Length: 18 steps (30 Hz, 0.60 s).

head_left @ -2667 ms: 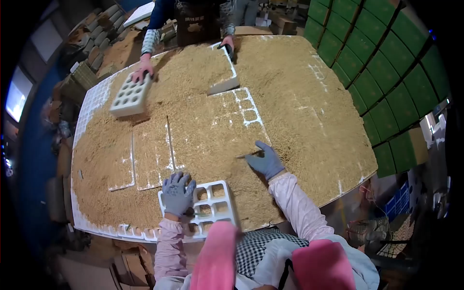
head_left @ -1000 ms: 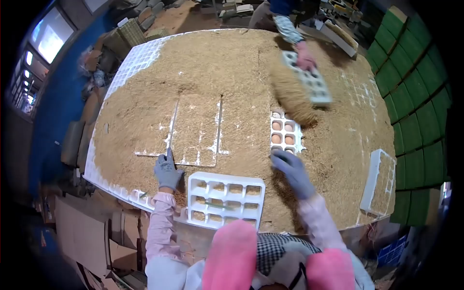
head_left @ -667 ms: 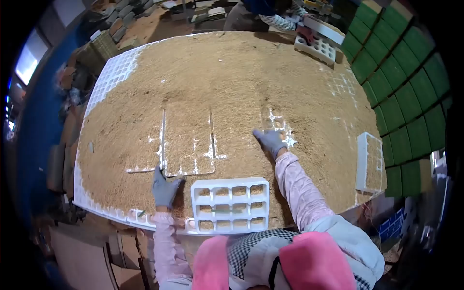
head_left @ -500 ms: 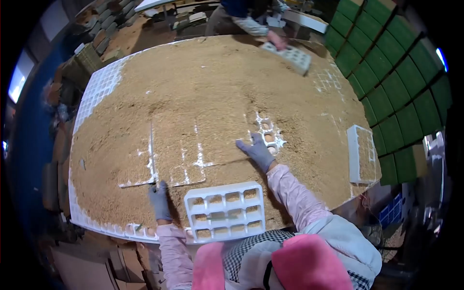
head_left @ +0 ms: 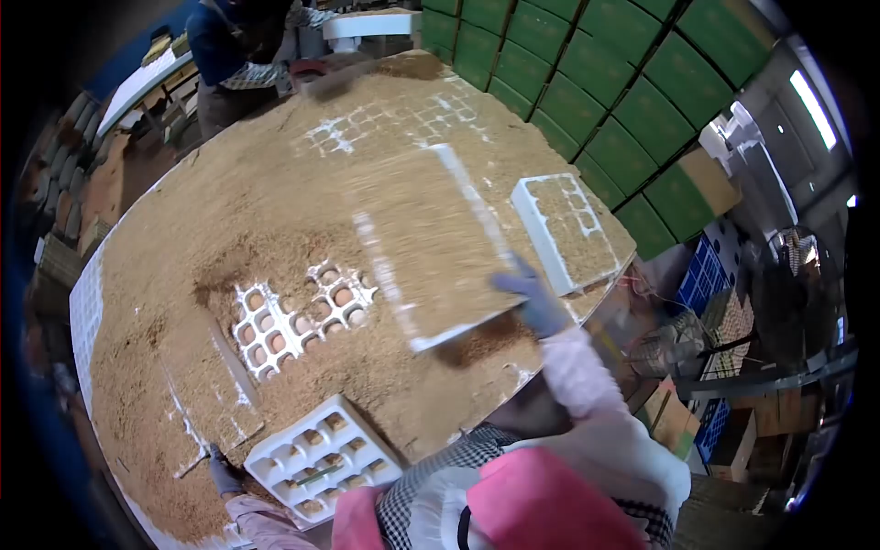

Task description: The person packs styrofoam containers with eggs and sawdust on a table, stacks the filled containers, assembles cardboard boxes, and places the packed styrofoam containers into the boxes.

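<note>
My right hand [head_left: 536, 298], in a grey glove, grips the right edge of a husk-covered white tray [head_left: 431, 247]; the tray is blurred by motion. My left hand [head_left: 225, 472], also gloved, is low at the left with its fingers apart, by the lower edge of another husk-covered tray [head_left: 206, 394]. Beside it a white tray with large square cells [head_left: 321, 458] lies near my body, a thin green strip across it. Eggs [head_left: 266, 323] show in uncovered cells left of the middle, and more eggs [head_left: 343, 297] show just right of them.
A separate husk-filled white tray [head_left: 541, 234] stands near the right edge of the table [head_left: 591, 302]. Green boxes [head_left: 605, 73] are stacked behind it. Across the table a co-worker [head_left: 229, 69] leans in, one gloved hand [head_left: 312, 69] near the far edge. Blue crates [head_left: 701, 275] stand at right.
The view has swung right. My right hand has moved right and taken hold of a husk-covered tray, and more eggs are exposed. My left hand stays near the tray edge.
</note>
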### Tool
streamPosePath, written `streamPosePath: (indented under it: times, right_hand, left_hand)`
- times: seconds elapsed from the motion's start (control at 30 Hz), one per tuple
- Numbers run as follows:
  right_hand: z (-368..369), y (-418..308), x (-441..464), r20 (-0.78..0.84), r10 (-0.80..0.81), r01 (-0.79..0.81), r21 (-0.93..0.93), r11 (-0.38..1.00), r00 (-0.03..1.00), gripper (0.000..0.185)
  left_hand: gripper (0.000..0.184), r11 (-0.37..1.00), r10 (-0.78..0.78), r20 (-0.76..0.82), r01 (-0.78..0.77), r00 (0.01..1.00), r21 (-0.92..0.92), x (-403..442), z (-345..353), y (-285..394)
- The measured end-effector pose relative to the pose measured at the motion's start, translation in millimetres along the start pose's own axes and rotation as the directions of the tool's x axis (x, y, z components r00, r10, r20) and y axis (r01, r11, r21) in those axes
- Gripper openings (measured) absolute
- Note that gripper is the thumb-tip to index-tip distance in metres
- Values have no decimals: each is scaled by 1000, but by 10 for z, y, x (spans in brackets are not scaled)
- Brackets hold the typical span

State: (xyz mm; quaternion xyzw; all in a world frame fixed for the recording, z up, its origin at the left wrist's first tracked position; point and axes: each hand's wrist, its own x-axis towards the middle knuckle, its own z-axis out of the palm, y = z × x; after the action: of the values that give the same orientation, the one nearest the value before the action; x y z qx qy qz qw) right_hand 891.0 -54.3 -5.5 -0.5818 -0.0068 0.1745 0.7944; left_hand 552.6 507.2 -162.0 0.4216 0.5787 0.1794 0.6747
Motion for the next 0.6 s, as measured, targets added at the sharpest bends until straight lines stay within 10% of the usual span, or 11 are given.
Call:
streamPosePath:
  times: [0.2,0.37,0.43,0.47,0.57,0.6]
  right_hand:
    - [-2188,-714,-365,-391,-106,52,-147,988,914,52]
    - [-2991,-540,-221,-429,-20,-4,-56,998,903,38]
    - [-3409,-597,-99,-464,18,-107,-167,980,886,33]
    - [-4051,-538,186,-378,-102,-195,-670,717,920,34]
    - [-1851,-664,169,-227,-610,254,-760,598,759,32]
    - [-962,-511,184,-118,-511,298,-692,657,852,30]
  left_hand:
    - [46,975,41,453,64,891,-214,38,-163,-68]
    - [37,981,175,3,-174,985,-81,328,-175,-257]
    - [36,862,252,-16,-217,968,458,-47,-15,-6]
    - [37,855,257,-21,-217,966,472,-2,-1,-43]
    - [44,705,380,21,-304,925,641,-296,280,-12]
    - [44,707,390,18,-312,921,635,-273,300,-56]
